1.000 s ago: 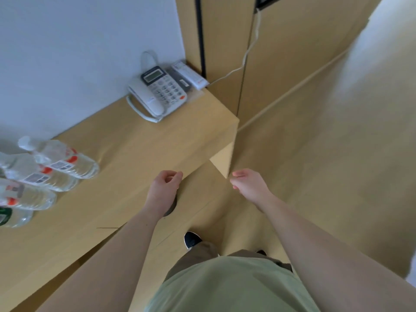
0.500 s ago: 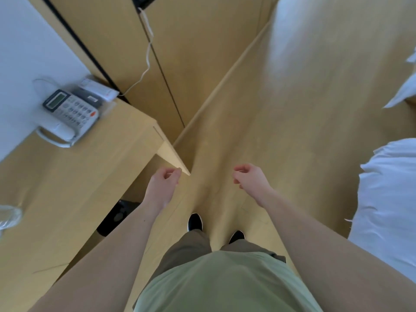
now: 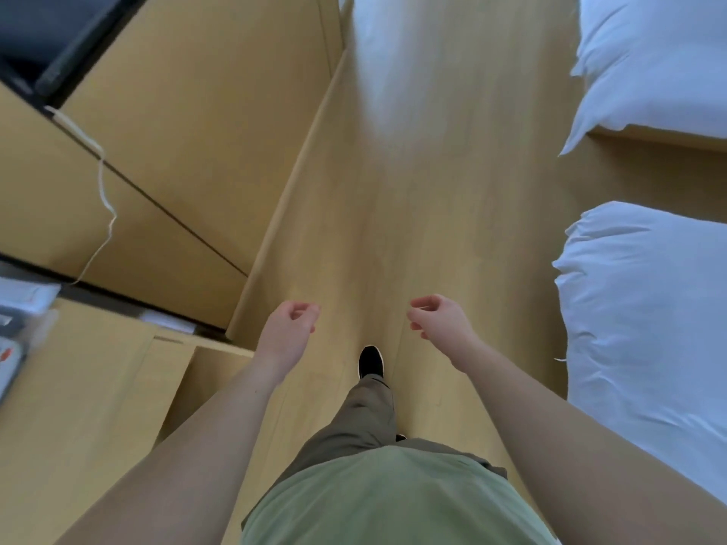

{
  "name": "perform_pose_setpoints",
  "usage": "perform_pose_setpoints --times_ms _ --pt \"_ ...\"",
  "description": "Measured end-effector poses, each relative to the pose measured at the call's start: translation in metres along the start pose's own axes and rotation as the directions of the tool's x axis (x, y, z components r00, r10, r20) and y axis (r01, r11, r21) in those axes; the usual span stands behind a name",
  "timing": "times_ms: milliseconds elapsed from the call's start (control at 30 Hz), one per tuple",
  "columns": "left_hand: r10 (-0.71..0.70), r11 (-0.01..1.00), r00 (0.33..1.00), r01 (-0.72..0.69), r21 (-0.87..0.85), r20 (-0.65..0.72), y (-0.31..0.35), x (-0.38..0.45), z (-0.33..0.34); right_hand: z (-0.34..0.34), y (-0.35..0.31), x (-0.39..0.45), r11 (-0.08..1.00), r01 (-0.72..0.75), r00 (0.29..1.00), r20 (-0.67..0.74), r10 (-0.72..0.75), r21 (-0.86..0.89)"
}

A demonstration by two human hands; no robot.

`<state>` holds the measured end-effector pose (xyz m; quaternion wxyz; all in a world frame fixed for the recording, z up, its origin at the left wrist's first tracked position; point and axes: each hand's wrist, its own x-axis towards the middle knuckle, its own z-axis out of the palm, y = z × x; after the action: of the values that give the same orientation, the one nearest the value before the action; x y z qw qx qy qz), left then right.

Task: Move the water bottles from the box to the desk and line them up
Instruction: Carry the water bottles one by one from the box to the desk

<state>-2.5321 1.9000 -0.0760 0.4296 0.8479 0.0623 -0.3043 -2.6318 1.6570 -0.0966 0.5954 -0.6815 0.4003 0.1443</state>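
No water bottle and no box shows in the head view now. The wooden desk [image 3: 78, 407] fills the lower left, with only its end corner in view. My left hand [image 3: 289, 334] hangs over the floor just past the desk's corner, fingers loosely curled and holding nothing. My right hand [image 3: 436, 318] hangs a little to its right at the same height, also loosely curled and holding nothing. Both forearms reach forward from the bottom of the frame.
A telephone [image 3: 8, 348] is cut off at the left edge on the desk. Wooden cabinets [image 3: 177, 131] with a white cord [image 3: 104, 190] stand at upper left. White bedding [image 3: 649, 328] lies at right. Wooden floor [image 3: 413, 210] runs ahead between them.
The view has swung right, away from the desk; the bottles and most of the telephone have left the frame and the beds have come in. Both hands stay held out, holding nothing.
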Motion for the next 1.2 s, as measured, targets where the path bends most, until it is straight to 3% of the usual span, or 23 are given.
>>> perform_pose_setpoints --times_ms 500,833,1200 --pt "0.034 0.99 0.975 -0.063 0.129 0.218 0.163 0.188 0.027 -0.084 -0.127 0.133 0.989 -0.087 0.987 -0.122 0.102 0.121" --pt "0.059 0.994 0.974 -0.078 0.081 0.22 0.285 0.285 0.098 -0.172 -0.172 0.232 0.973 -0.114 0.975 -0.163 0.148 0.201" --pt "0.079 0.989 0.976 -0.103 0.108 0.201 0.444 0.381 0.175 -0.306 -0.251 0.359 0.982 -0.103 0.982 -0.138 0.125 0.155"
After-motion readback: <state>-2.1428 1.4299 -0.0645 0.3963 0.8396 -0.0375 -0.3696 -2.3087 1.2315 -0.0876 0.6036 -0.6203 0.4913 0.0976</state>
